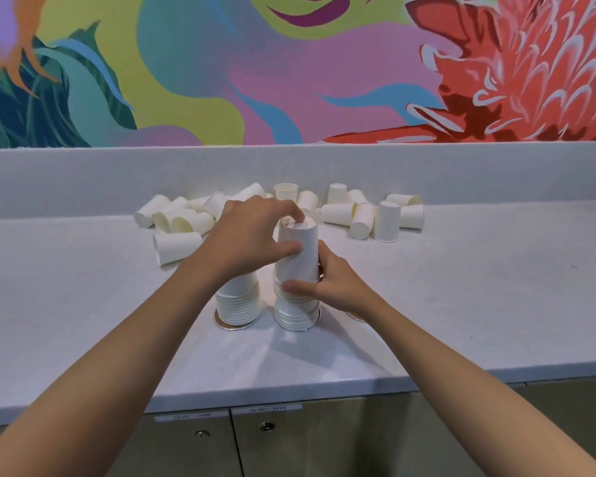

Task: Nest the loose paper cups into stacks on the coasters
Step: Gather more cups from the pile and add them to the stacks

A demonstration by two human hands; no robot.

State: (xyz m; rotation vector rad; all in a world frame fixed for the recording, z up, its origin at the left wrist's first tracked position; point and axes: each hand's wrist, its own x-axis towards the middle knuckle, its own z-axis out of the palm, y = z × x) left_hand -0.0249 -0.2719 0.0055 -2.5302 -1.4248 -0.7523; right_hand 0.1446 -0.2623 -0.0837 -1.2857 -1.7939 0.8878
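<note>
1. Centrally, left hand [252, 235] pinched the inverted top cup [298, 251] of the right stack [296, 304].
2. Right hand [334, 285] clasped that stack, standing on a coaster [319, 316].
3. Loose cups [386, 218] lay behind, on the counter [461, 304].

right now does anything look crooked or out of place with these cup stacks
Yes, the right stack looks askew: its upper cups, gripped by both the left hand and right hand, sit offset from the lower rims, not fully nested. The left stack leans slightly. Many loose cups lie tipped over behind.
</note>
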